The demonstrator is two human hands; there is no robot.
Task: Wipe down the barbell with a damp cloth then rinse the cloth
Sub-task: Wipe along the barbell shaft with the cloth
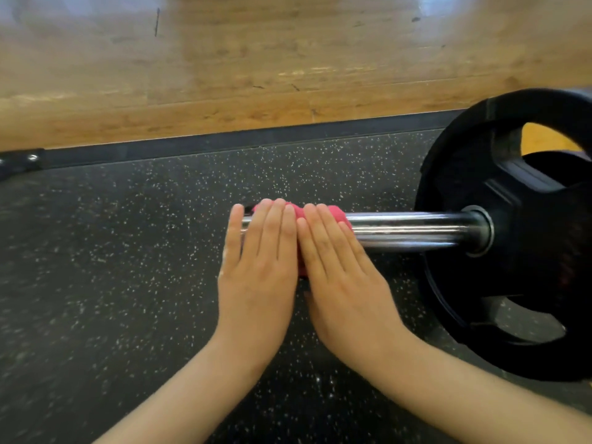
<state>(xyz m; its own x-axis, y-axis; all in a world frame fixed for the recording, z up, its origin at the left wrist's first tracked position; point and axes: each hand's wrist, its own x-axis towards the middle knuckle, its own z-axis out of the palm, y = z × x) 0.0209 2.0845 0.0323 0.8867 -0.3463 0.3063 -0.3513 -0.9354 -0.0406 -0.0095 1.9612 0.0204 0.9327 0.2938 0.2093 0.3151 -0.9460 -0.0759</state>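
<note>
The wiping step was under way and, by my reading, far from finished. The crumpled pink cloth (334,213) lay draped over the shiny chrome steel barbell (410,230), which rested low above the black speckled rubber floor (128,251), with pale wooden boards (224,75) beyond it. The left hand (256,270) and right hand (346,280) lay side by side on the cloth, touching each other. Each grip was open: fingers straight and flat, pressing the cloth down onto the bar rather than curling round it (the thumbs were hidden underneath).

How much chrome had already been wiped could not be told. The stretch between the cloth and the black round weight plate (499,174) stood bare. The rinse had not begun, and no water or sink was in view.

The barbell's long axis ran nearly level across the view, left to right. Its plate-loaded part pointed right, where the plate stood upright on the bar. No bar showed left of the left hand, so the free tip probably sat under that palm.
</note>
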